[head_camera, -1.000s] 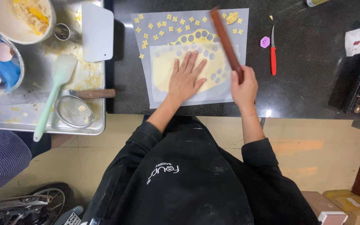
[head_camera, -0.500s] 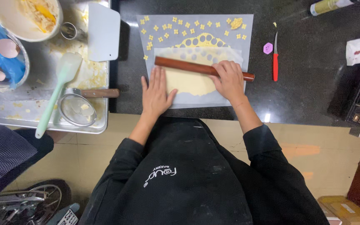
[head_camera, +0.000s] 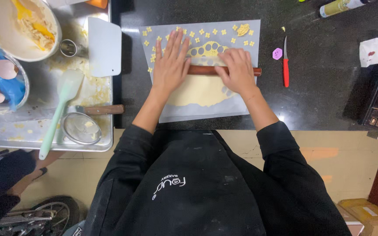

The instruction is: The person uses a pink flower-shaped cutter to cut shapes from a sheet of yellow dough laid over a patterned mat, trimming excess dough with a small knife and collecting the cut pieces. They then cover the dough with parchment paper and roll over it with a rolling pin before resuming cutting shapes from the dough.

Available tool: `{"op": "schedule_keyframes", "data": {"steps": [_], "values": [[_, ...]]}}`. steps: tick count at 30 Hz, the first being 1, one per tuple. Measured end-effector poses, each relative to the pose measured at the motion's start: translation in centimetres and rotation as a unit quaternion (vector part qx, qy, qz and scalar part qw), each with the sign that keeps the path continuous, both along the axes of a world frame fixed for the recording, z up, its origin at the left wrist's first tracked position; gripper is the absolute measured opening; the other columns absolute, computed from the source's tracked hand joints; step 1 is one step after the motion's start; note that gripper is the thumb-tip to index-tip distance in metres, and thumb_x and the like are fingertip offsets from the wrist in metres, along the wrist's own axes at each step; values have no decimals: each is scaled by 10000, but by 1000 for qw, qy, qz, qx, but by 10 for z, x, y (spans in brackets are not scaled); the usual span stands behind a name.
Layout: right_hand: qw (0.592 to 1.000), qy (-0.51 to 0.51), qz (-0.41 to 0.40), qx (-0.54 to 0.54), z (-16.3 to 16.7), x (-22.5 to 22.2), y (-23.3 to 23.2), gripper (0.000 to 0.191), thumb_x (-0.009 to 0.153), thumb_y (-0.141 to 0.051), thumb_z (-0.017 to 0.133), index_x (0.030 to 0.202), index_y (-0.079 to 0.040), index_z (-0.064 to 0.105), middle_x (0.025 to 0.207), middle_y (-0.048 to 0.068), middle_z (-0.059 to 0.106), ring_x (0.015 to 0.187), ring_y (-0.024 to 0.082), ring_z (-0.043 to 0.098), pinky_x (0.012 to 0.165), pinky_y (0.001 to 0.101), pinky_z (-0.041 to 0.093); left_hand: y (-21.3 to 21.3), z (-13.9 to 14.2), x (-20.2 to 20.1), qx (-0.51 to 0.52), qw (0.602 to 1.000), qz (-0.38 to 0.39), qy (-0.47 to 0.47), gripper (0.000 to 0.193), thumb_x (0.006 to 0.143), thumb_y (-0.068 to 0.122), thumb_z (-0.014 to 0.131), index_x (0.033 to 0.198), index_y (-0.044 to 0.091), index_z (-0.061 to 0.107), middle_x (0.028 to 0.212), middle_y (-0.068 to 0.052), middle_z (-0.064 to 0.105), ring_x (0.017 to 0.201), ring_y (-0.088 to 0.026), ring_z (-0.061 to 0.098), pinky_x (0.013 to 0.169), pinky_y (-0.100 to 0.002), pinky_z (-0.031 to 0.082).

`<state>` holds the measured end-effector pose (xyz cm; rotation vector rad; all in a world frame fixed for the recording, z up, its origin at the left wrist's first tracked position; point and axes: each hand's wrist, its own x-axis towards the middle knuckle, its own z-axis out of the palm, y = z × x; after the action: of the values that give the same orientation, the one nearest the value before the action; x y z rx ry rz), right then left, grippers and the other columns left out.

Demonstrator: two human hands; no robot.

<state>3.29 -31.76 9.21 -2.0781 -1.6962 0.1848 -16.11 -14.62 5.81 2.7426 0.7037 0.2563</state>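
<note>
While crosswise, rolling pin (head_camera: 206,70) under hands.

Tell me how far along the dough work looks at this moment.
Done: many small flower cut-outs lie on the parchment sheet, and the dough shows round holes at its far edge. In hand: left hand and right hand press the rolling pin across it. Left: the near part is uncut.
</note>
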Motion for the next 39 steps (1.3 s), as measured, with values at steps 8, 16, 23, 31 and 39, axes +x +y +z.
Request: {"op": "schedule_keyframes", "data": {"steps": [8, 16, 23, 31, 39], "values": [[993, 6, -117, -32, -21, 0, 21, 410, 1007, -195, 627, 1367, -23, 530, 1410, 172, 510, 1366, 369, 427, 1136, 518, 327, 12, 16, 17, -34, 997, -44, 59, 793, 893, 401, 578, 1599, 117, 357, 1699, -92, 194, 1568, -250, 175, 1230, -628, 146], [982, -57, -133, -119, -23, -20, 7, 729, 985, -391, 601, 1551, -4, 353, 1614, 207, 326, 1528, 417, 204, 1173, 659, 172, -5, 9, 0, -25, 996, -28, 81, 844, 936, 515, 494, 1629, 88, 270, 1710, -88, 180, 1579, -228, 157, 1252, -582, 108], [977, -45, -151, -142, -26, -43, -12, 803, 939, -416, 638, 1561, -6, 341, 1620, 186, 331, 1540, 397, 210, 1185, 664, 171, -26, -1, -23, -26, 996, -7, 90, 865, 962, 575, 489, 1601, 25, 298, 1688, -130, 214, 1563, -272, 159, 1240, -582, 107], [980, -41, -157, -117, -32, -52, -25, 831, 922, -394, 629, 1565, 6, 287, 1655, 220, 237, 1551, 411, 158, 1194, 669, 123, -38, -16, -31, -30, 998, 18, 59, 788, 1032, 490, 512, 1632, 32, 285, 1706, -153, 223, 1585, -303, 164, 1252, -595, 130], [987, -36, -139, -70, -29, -15, -4, 724, 1034, -263, 618, 1609, -5, 262, 1679, 221, 219, 1569, 421, 140, 1250, 626, 103, -7, 0, -17, -30, 997, -11, 73, 794, 1019, 459, 535, 1667, 125, 219, 1722, -179, 125, 1595, -349, 111, 1233, -657, 88]]}}
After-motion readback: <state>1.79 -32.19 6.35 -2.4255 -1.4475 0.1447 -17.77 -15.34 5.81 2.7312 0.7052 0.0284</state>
